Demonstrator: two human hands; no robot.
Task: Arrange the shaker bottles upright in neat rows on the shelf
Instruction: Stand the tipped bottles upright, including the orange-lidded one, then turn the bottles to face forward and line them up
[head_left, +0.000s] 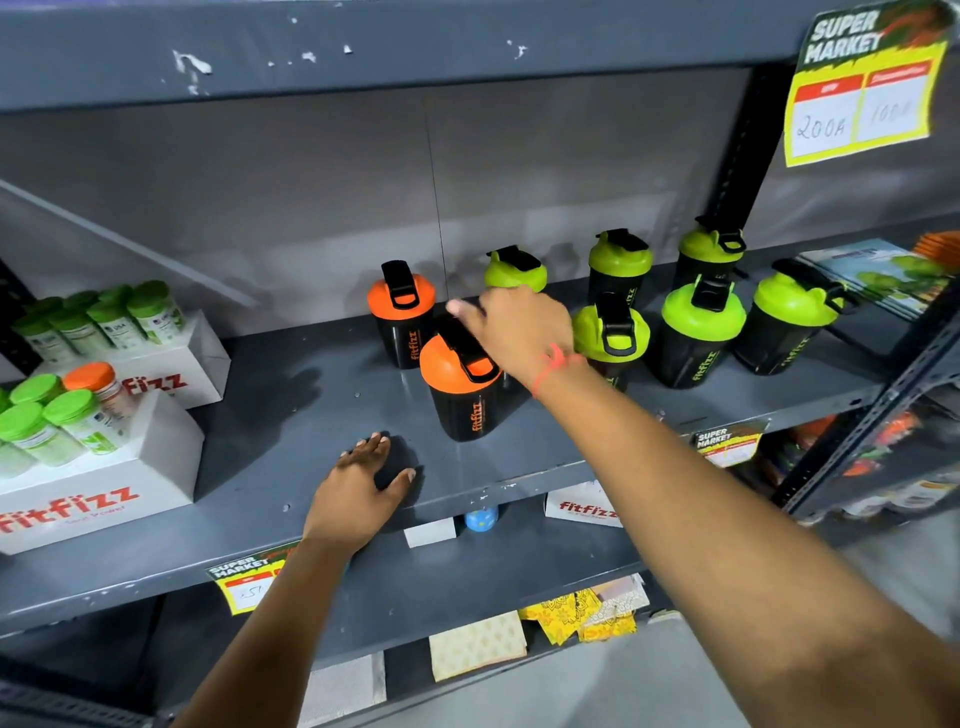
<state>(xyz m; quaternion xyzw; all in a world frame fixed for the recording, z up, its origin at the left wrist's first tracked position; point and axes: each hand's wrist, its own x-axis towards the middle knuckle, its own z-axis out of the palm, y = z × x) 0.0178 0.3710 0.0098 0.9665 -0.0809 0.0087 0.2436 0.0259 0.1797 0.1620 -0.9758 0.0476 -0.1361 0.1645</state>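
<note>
Right hand (511, 332) hides one green-lidded bottle (515, 270) (body unseen), fingertips blurred.

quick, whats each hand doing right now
Left hand: open, flat on the shelf, holding nothing.
Right hand: open, fingers spread above the front orange-lidded shaker, no grip visible.

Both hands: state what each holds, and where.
Left hand holds nothing, flat on the shelf. Right hand hovers over the bottles; grip cannot be told.
</note>
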